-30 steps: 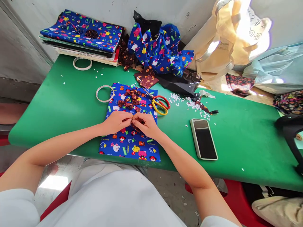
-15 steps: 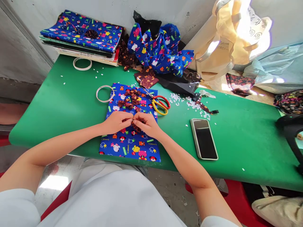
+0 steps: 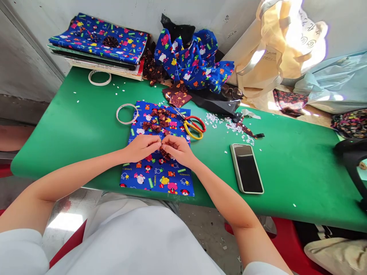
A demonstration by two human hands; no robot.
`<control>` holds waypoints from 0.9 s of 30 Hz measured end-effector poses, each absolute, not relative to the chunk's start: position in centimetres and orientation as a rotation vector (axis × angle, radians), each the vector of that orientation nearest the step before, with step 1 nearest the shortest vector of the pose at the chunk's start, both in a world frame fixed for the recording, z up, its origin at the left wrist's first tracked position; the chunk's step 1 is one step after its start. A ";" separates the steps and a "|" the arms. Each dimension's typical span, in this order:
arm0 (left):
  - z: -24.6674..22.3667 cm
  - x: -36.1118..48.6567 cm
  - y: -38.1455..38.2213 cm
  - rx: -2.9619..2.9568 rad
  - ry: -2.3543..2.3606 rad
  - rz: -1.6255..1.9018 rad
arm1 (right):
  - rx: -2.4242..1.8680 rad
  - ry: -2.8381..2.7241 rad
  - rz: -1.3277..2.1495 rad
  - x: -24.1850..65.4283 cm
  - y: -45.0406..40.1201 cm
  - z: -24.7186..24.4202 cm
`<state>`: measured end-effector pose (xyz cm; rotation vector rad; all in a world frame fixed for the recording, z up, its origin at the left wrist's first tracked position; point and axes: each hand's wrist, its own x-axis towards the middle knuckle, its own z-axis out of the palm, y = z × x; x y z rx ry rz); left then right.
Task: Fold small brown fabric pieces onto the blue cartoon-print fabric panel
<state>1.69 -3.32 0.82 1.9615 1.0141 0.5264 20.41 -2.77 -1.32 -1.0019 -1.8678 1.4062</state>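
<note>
Almost nothing has moved since the earlier frames: our left hand (image 3: pixel 142 147) and right hand (image 3: pixel 178 150) stay knuckle to knuckle, only the fingertips have crept a touch closer. Between them we pinch a small folded scrap of dark brown printed cloth (image 3: pixel 164 152), the fingers (image 3: pixel 167 143) of both hands closed on it from either side. It sits low over the blue cartoon-print fabric sheet (image 3: pixel 156 173) on the green table (image 3: pixel 71 126), its length running left to right from one hand to the other, both equally near. More brown folded pieces (image 3: pixel 157 120) lie just beyond, with red-and-yellow scissors (image 3: pixel 193 126) to the right
</note>
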 end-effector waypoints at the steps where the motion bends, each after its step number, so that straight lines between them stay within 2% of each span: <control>1: 0.8 1.7 -3.3 1.964 1.021 0.521 | -0.998 -1.878 1.398 20.4 -2.8 -1.3; 10: 0.5 1.8 -3.3 2.003 1.027 0.529 | -1.003 -1.864 1.417 20.4 -2.8 -1.3; 23: 0.3 1.7 -3.1 1.778 1.004 0.768 | -1.110 -1.476 1.447 20.0 -2.5 -1.2; 27: 0.3 1.7 -3.2 1.755 1.005 0.744 | -1.146 -1.482 1.438 19.9 -2.5 -1.2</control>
